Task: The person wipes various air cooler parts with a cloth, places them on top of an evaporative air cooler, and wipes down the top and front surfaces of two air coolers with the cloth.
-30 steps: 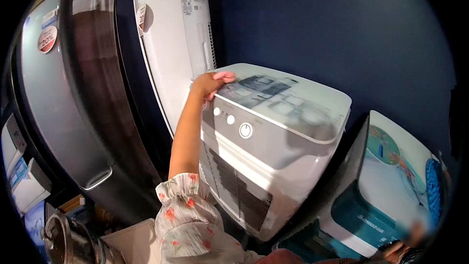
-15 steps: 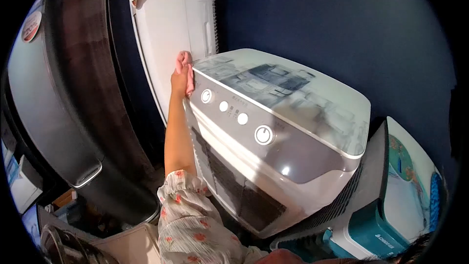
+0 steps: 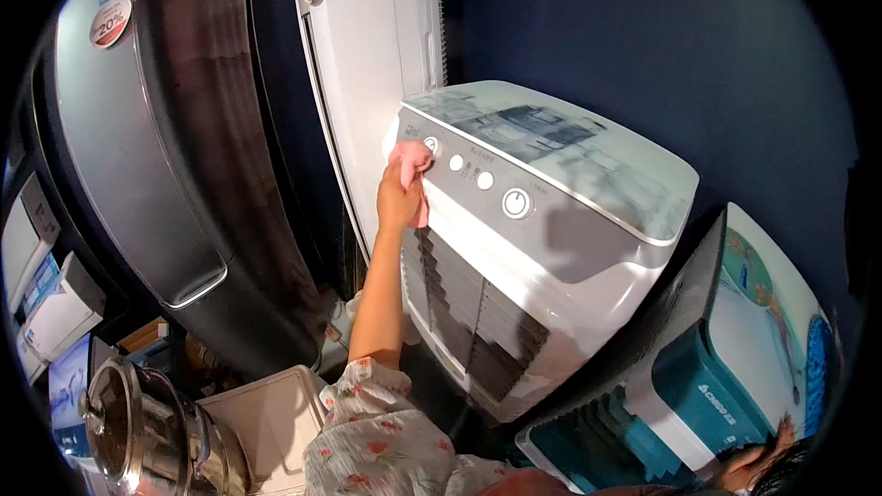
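Note:
My left hand (image 3: 401, 195) is closed on a pink cloth (image 3: 411, 162), pressing it to the front of a white-and-grey air cooler (image 3: 574, 237). The cloth touches the left end of the control panel, beside a round knob (image 3: 432, 144). Further along the panel sit two white buttons and a larger knob (image 3: 516, 203). At the bottom right edge, part of my right hand (image 3: 770, 461) shows by a teal-and-white air cooler (image 3: 703, 395); dark hair and the frame edge hide most of its fingers.
A tall white appliance (image 3: 363, 64) stands behind the cooler, against a dark blue wall (image 3: 643, 28). Tall grey appliances (image 3: 119, 129) line the left. Lower left are a steel pot (image 3: 138, 422) and a beige lid-like panel (image 3: 271, 422). Something blue and textured (image 3: 817, 372) is at far right.
My left hand has moved the pink cloth from the cooler's top left corner down onto the front panel, below the left knob. The view has shifted, bringing the pot and my right hand into sight.

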Demonstrator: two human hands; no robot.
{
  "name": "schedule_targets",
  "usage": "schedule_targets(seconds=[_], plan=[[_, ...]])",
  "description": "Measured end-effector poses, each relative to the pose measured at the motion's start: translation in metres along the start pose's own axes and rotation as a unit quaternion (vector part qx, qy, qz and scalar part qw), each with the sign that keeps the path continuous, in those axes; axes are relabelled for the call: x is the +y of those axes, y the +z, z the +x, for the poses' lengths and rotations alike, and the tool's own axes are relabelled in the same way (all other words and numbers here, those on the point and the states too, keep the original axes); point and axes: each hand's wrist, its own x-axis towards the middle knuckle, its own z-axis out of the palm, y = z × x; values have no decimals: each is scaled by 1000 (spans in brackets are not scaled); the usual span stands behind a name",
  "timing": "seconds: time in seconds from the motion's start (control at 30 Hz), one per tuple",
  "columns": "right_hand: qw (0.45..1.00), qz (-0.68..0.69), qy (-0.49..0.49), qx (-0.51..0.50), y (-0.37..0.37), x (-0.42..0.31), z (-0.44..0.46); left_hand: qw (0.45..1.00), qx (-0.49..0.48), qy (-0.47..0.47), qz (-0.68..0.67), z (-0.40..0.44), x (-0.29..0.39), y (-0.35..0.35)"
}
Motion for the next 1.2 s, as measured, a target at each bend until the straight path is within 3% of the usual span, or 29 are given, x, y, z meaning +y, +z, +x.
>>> schedule_targets(seconds=[0.03, 0.1, 0.17, 0.33, 0.43, 0.5, 0.57, 0.63, 0.67, 0.77, 0.8, 0.93, 1.03, 1.2], plan=[[1000, 16, -3, 0, -2, -3, 4, 999, -22, 0, 29, -8, 12, -3], [993, -62, -49, -92, -3, 36, -23, 999, -33, -5, 3, -26, 21, -3], [993, -62, -49, -89, -2, 38, -25, 998, -52, -14, 20, -47, 47, -5], [992, -65, -46, -93, -5, 37, -27, 974, -140, 161, -76, -71, 113, -31], [993, -59, -43, -92, -2, 42, -29, 983, -87, 70, -146, -36, 90, -34], [993, -53, -44, -99, -3, 44, -29, 992, 9, 126, -6, 18, 75, -38], [992, -62, -50, -99, -5, 41, -27, 989, -16, 58, 137, 64, 51, -36], [992, -66, -50, -98, -5, 36, -26, 982, -103, 2, 156, 94, 20, -28], [992, -66, -48, -99, -6, 35, -26, 963, -186, -82, 174, 107, 2, -19], [992, -67, -40, -99, -5, 39, -27, 965, -195, 16, 173, 94, 35, -14], [992, -65, -38, -104, -6, 39, -29, 965, -134, 126, 185, 89, 32, -8], [992, -74, -41, -96, -4, 36, -28, 939, -170, 135, 265, 70, 101, -18], [993, -65, -40, -87, -3, 35, -27, 935, -220, 134, 243, 58, 128, -12], [996, -27, -31, -81, -3, 32, -23, 949, -177, 202, 165, 12, 185, -14]])
